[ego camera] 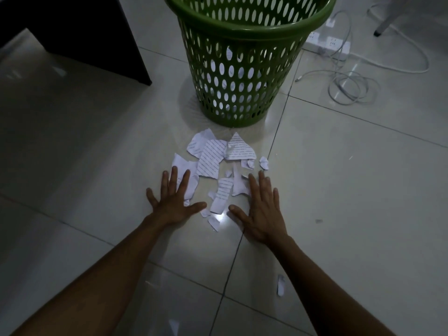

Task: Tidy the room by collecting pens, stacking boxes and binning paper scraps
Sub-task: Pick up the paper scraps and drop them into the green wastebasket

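Left hand [175, 200] and right hand [261, 209] flat on the floor [339, 178], fingers spread, holding nothing, flanking torn paper scraps [214, 158] at frame centre, green bin [242, 69] just above

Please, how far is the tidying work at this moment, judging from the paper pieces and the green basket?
Done: some white paper already shows through the holes of the green basket. In hand: the left hand and right hand lie flat and open beside the paper scraps, holding nothing. Left: that pile and a stray scrap remain on the floor. No pens or boxes are in view.
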